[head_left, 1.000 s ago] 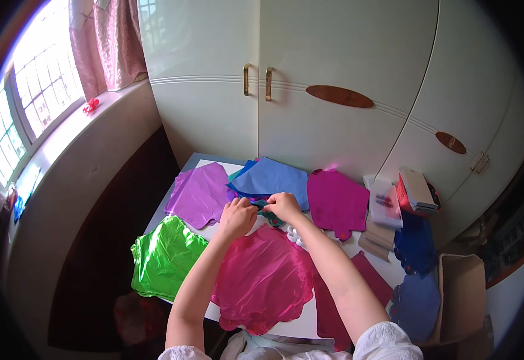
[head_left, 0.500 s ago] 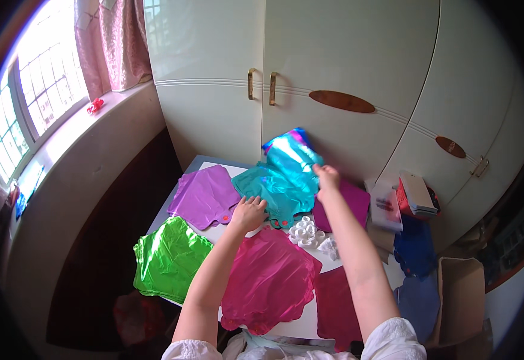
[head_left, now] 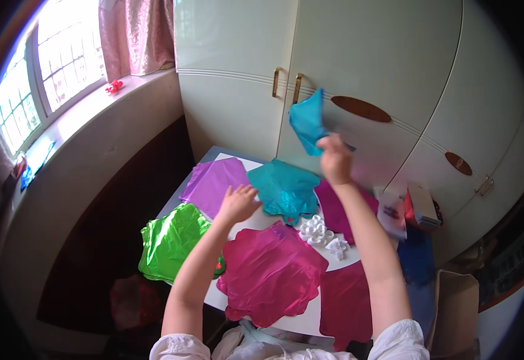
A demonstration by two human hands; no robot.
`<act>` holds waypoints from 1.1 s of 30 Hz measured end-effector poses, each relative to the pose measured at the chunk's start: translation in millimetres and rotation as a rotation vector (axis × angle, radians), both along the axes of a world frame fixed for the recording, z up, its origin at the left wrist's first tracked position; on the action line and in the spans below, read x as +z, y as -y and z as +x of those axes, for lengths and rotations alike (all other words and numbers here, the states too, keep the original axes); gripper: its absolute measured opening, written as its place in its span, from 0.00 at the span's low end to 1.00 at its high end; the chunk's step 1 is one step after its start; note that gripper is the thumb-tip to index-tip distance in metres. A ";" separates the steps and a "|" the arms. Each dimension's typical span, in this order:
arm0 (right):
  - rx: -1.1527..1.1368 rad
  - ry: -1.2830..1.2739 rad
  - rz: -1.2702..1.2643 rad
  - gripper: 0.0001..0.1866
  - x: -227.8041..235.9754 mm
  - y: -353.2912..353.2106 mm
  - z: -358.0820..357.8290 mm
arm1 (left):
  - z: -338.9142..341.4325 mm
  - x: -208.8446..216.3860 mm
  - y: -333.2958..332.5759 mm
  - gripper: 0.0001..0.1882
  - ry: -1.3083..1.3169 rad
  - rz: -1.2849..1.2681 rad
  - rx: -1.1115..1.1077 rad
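Note:
Raised above the table's far side, my right hand pinches a blue-teal foil piece by its lower edge. The piece is thin, shiny and folded over, and may be a flat foil balloon. My left hand hovers with fingers spread, between a lilac foil stack and a teal foil stack. It holds nothing. Nearest me lies a wide magenta foil stack with a wavy edge. Bright green foil is at the left, partly behind my left forearm.
White ring-like pieces sit right of centre beside purple foil. Dark red foil lies near right on the white table. Beyond stands a cream cabinet. A red box and an open cardboard box are at right.
My right hand has lifted the blue-teal foil piece up and away from the teal stack. My left hand has come off the stack's near edge, its fingers now spread. The view has shifted slightly.

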State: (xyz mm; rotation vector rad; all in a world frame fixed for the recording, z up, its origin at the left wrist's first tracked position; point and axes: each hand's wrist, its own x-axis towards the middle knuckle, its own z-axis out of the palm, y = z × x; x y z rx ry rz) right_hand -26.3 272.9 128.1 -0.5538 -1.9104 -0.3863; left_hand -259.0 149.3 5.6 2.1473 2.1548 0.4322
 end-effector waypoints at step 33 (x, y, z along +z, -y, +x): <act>0.487 0.384 -0.699 0.09 -164.8 81.9 -183.2 | -106.9 -23.8 100.9 0.21 0.298 0.147 0.150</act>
